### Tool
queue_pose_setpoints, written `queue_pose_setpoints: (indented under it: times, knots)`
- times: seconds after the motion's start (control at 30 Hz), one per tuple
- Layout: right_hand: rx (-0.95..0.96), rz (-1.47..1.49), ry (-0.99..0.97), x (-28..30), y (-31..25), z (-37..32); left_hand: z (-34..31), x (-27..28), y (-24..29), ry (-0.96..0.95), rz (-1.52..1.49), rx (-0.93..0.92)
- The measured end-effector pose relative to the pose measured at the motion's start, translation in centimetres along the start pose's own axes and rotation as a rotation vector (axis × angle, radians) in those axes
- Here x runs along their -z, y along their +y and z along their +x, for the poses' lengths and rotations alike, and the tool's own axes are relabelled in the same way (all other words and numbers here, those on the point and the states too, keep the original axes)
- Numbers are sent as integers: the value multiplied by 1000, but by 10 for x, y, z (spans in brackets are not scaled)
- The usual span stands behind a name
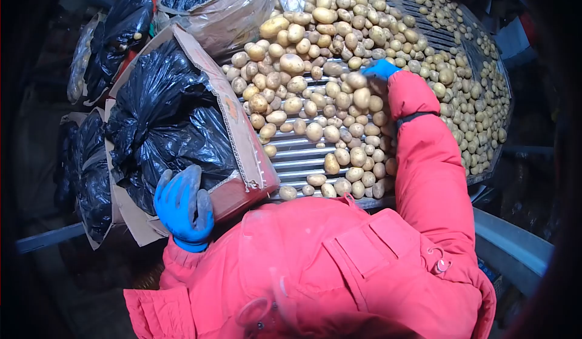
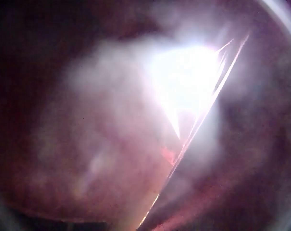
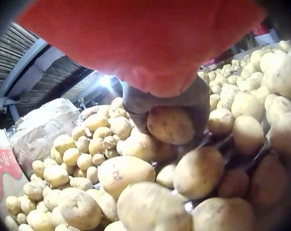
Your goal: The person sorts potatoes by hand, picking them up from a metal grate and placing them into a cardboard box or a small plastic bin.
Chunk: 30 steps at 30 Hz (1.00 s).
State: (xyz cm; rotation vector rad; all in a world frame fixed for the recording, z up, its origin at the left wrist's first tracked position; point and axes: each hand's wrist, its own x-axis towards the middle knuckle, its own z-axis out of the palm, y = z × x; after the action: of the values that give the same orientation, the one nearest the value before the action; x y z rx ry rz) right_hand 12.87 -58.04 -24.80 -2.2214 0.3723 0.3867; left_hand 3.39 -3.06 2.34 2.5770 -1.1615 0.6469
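Right hand (image 1: 381, 69) curls fingers round a potato (image 3: 170, 124) beside the cardboard box (image 1: 239, 127); left hand (image 1: 183, 205), fingers loosely spread, rests on it, likely steadying.

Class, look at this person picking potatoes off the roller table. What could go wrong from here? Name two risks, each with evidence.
1. The right hand grips one potato out of a dense heap; pulling it may send neighbouring potatoes rolling toward the near edge of the roller table, where several already sit.
2. The left hand rests on the black bag in the cardboard box; leaning on it might tear the bag or tip the box.
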Motion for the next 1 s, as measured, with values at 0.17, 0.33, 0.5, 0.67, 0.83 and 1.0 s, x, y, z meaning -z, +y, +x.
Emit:
queue_pose_setpoints:
  times: [0.17, 0.33, 0.5, 0.67, 0.83, 1.0]
  knots:
    - [108, -270, -33, -2, -71, -55, 0, -4, -2, 2, -26, 22]
    - [211, -465, -37, -26, -58, -40, 1, -4, -4, 8, -23, -2]
    - [178, -410, -378, -52, -93, -64, 1, -3, -2, 21, -16, 3]
    - [280, -337, -549, -78, -130, -112, 1, -3, 0, 34, -6, 8]
    - [223, 441, -589, -73, -101, -143, 2, -3, 0, 41, -4, -1]
    - [-58, 1183, -644, -65, -109, -201, 2, -3, 0, 33, -26, -15]
